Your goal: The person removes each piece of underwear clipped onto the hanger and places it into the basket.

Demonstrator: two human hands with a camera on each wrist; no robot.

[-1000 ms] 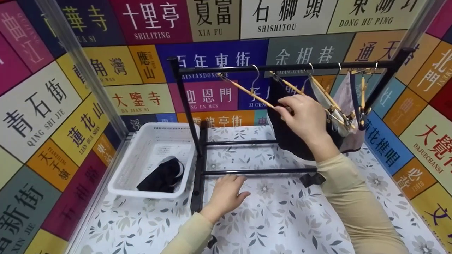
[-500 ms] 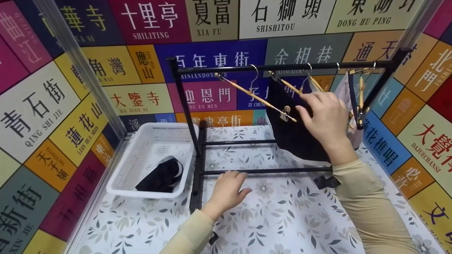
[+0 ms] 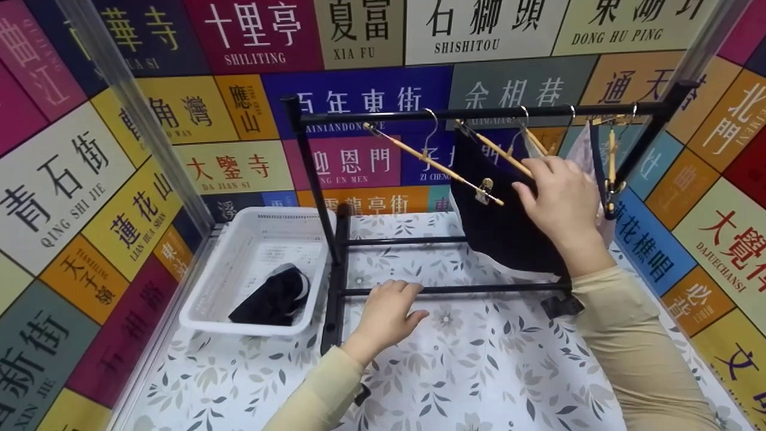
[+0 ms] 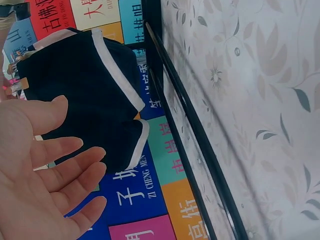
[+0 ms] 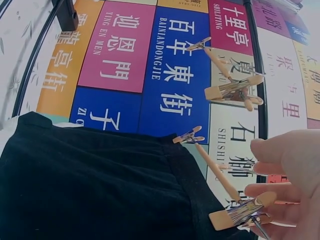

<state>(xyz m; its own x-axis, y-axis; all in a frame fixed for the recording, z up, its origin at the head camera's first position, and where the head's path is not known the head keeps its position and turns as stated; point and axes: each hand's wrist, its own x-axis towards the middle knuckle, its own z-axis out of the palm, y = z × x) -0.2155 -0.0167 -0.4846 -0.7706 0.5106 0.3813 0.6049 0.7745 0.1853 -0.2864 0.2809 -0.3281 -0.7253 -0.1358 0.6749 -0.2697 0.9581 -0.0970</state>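
Black shorts with white trim hang from a wooden clip hanger on the black rack's top rail. My right hand is at the near end of that hanger, thumb apart from the fingers. In the right wrist view its fingertips lie right at the hanger's clip, partly hidden behind it. To the left hangs a bare hanger, with one clip near its end. My left hand is held beside the rack's lower bar, fingers loosely extended and holding nothing.
A white plastic basket stands left of the rack, with a folded black garment inside. Further right on the rail hang more clothes, among them a pale pink piece. Sign-covered walls enclose the flowered tabletop.
My right hand has let go of the bare hanger's near end and shifted right to the shorts' hanger. The left hand has risen slightly towards the lower bar.
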